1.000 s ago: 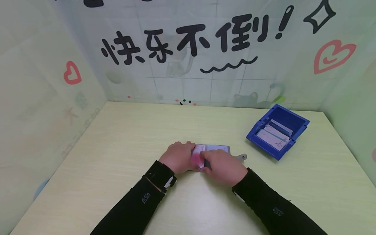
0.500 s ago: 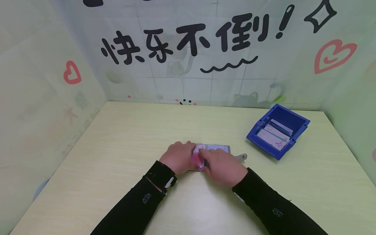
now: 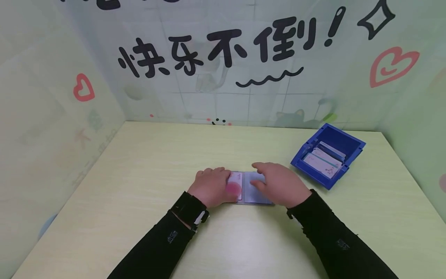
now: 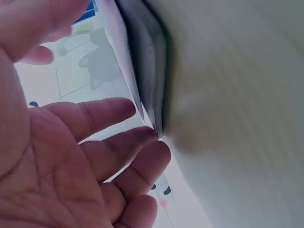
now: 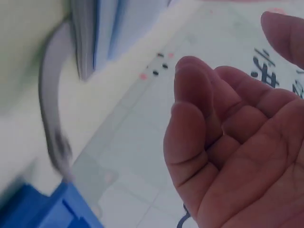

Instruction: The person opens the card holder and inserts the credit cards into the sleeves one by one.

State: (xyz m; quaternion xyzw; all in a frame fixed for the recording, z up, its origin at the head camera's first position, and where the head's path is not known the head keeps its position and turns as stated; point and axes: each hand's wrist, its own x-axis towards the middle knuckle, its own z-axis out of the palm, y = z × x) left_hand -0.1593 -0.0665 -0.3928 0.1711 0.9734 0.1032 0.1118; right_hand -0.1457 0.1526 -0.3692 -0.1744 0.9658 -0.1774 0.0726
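An open card holder (image 3: 256,195) lies on the table, a pink-and-white card (image 3: 237,179) in its left half and a clear pocket on its right. My left hand (image 3: 210,188) grips the holder's left end. The left wrist view shows the fingertips of this hand (image 4: 90,142) touching the corner of the holder (image 4: 153,71). Above the holder's right half is my right hand (image 3: 280,184), thumb and forefinger apart, holding nothing. In the right wrist view its fingers (image 5: 190,128) are loosely bent, and a grey strap (image 5: 50,99) sticks out from the holder.
An open blue box (image 3: 313,175) with several cards inside stands at the back right of the wooden table (image 3: 167,151). Printed sheets line the back and both sides.
My right hand has lifted off the card holder and moved right and slightly away from me, uncovering the clear pocket. My left hand stays on the left end.
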